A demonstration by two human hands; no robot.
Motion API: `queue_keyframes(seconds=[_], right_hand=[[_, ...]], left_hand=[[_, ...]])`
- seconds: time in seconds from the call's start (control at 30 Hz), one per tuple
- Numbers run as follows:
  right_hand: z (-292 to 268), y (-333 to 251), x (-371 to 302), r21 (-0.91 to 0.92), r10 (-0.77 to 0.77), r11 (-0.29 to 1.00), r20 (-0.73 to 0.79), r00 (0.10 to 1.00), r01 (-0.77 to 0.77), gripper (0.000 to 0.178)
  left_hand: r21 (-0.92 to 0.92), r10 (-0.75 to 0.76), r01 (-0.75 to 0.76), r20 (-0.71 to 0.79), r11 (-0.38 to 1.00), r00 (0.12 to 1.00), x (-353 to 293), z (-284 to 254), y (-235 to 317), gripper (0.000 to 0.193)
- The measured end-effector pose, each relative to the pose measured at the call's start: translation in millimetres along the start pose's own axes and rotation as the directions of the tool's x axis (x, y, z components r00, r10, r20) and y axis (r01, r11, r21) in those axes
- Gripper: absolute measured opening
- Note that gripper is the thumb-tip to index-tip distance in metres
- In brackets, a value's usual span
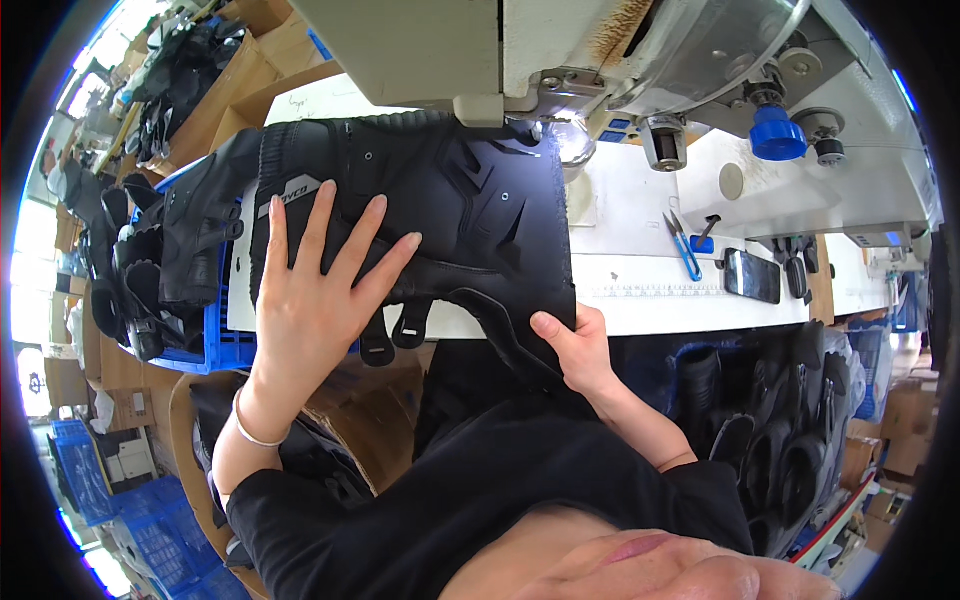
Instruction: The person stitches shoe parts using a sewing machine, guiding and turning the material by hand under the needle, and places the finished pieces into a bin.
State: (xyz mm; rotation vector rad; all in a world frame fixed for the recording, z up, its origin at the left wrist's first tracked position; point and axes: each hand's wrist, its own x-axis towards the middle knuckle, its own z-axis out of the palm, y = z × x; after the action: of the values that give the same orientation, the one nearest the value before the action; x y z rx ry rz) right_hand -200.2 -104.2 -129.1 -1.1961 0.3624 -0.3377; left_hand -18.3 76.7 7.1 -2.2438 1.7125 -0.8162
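A black boot upper (455,215) with moulded panels, small eyelets and a grey printed patch lies spread on the white sewing table (640,315). My left hand (315,290) rests flat on its left part, fingers spread. Two short straps with metal slots hang from its lower edge, beside that hand. At the lower right corner, my right hand (583,350) grips the upper, thumb on top and the other fingers partly hidden beneath. The far edge of the upper reaches under the head of a sewing machine (400,45), near a bright lamp. The needle area is hidden.
Blue-handled thread snips (685,250), a dark phone (752,276) and a ruler strip (640,290) lie right on the table. A blue crate (228,335) with black boot parts stands left. An open cardboard box (365,415) is below; more boot parts (775,430) hang right.
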Motion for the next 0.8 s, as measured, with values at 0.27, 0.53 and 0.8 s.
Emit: queue_keyframes(seconds=[0.27, 0.53, 0.8], right_hand=[[6.9, -12.6, 11.7, 0.068, 0.011, 0.998, -0.016, 1.0, -0.01, 0.022], [16.3, -30.9, 25.4, 0.18, 0.068, 0.981, 0.003, 0.998, -0.068, 0.023], [21.8, -42.8, 48.8, 0.218, 0.111, 0.97, -0.016, 0.994, -0.105, 0.023]], left_hand=[[-0.054, 0.004, 0.0, 0.063, 0.999, 0.998, 14.6, 3.0, -16.6, 0.057], [-0.148, 0.036, -0.014, 0.15, 0.989, 0.988, 32.4, 10.5, -39.5, 0.067], [-0.276, 0.103, -0.072, 0.099, 0.958, 0.99, 58.9, 27.0, -65.9, 0.063]])
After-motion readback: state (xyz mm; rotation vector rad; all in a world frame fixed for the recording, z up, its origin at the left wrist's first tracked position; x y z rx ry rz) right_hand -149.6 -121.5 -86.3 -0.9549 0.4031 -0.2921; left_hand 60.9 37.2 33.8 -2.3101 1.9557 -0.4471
